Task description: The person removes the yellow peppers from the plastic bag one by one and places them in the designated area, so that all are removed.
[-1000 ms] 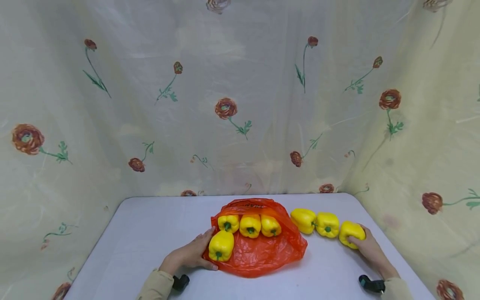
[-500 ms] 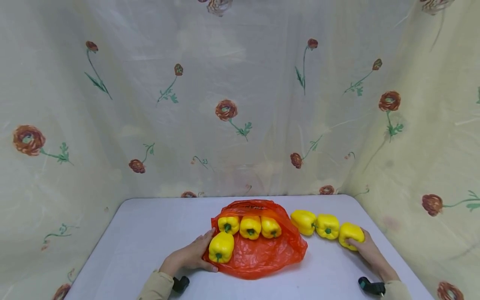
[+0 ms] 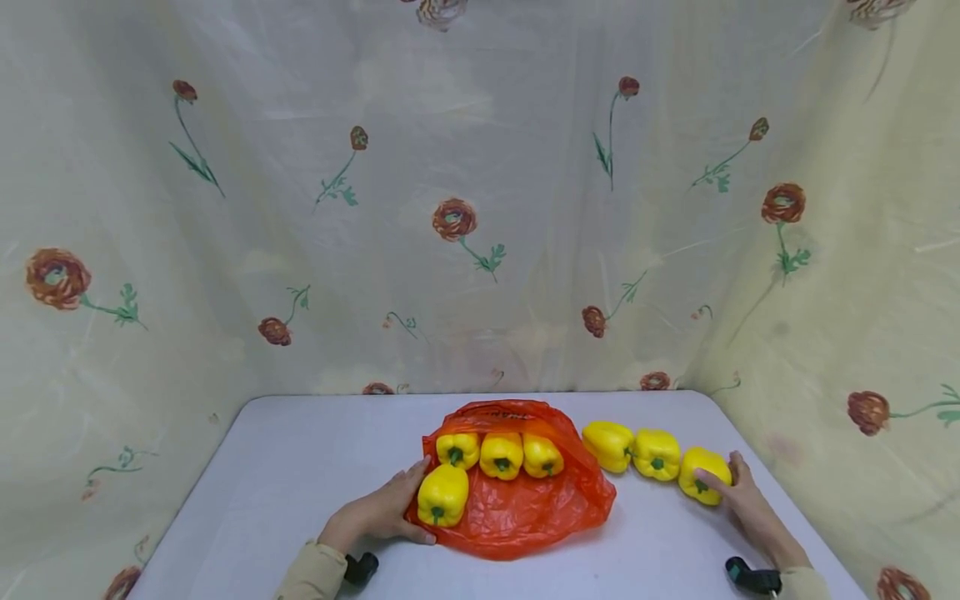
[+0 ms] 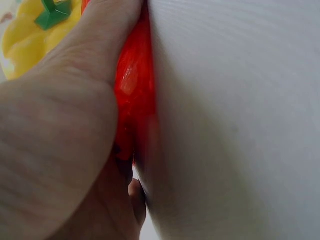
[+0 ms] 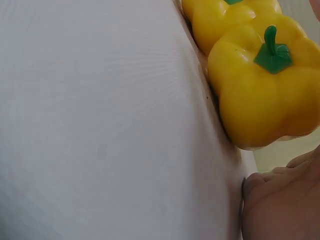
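A red plastic bag [image 3: 525, 521] lies on the table with its mouth toward me. Three yellow bell peppers [image 3: 501, 456] stand in a row in its mouth. A further bell pepper [image 3: 443, 495] sits nearer me at the bag's left edge. Beside that pepper my left hand [image 3: 384, 505] holds the bag's edge, thumb toward me; its fingers are partly hidden. My right hand [image 3: 750, 500] is spread at the rightmost bell pepper [image 3: 703, 477], thumb in front of it, fingers apart from its right side. In the right wrist view, this bell pepper [image 5: 270, 95] shows its green stem.
Two more bell peppers, a left one [image 3: 608, 445] and a middle one [image 3: 656, 455], line up between the bag and the rightmost pepper. The white table [image 3: 315, 450] is backed by a flowered curtain [image 3: 525, 300], which also hangs on both sides.
My right hand has loosened from the rightmost pepper and shifted slightly right, its fingers spreading off it. The left hand and the bag have stayed in place.
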Available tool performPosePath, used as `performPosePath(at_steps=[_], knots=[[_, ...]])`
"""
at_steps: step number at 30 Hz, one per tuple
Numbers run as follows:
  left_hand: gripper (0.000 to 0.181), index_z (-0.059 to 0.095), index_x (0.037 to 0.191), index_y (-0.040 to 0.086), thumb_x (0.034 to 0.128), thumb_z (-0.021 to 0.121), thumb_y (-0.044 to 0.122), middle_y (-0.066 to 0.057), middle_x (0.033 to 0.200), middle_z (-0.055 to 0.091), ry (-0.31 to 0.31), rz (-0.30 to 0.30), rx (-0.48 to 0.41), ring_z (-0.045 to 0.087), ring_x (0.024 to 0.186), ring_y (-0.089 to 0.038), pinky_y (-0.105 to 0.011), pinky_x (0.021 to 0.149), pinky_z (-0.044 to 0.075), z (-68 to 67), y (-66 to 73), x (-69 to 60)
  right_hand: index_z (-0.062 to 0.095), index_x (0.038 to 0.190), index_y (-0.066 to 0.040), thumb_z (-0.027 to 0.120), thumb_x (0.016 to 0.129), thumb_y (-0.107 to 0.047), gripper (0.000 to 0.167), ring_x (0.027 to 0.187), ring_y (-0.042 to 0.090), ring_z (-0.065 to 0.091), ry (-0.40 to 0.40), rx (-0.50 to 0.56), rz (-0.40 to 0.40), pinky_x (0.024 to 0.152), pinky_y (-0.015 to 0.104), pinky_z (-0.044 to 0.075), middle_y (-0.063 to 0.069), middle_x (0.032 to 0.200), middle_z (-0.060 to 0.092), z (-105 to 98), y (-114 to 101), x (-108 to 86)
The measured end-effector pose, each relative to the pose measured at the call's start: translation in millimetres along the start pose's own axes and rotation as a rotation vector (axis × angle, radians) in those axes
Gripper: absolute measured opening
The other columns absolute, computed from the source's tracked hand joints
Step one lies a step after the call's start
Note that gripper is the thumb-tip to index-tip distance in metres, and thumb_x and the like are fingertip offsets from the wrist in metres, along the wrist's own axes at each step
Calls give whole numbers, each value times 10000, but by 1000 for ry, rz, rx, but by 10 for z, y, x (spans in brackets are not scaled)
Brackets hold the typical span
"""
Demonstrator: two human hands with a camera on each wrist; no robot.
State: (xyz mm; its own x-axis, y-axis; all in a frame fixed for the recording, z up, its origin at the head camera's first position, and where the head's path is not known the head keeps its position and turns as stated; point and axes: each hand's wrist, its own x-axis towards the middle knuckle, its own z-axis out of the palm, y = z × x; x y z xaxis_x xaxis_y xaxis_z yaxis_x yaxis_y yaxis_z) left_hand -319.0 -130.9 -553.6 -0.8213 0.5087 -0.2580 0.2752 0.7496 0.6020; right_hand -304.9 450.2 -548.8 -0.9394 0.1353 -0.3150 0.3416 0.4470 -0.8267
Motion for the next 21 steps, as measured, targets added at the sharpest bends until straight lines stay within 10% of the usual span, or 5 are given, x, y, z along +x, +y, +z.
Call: performPosePath(at_steps=[21], knots=[[1202,70,1556,97,706,759,593,-116,1619,154,5,0,20,184,1462,-396,-592,1174,182,-7,7,2,-239,1480,-2,594,905,-531,1141,1433,497,-113,184,-56,-190,1131,684,69,275,1554,-218,-52,-307,-110]])
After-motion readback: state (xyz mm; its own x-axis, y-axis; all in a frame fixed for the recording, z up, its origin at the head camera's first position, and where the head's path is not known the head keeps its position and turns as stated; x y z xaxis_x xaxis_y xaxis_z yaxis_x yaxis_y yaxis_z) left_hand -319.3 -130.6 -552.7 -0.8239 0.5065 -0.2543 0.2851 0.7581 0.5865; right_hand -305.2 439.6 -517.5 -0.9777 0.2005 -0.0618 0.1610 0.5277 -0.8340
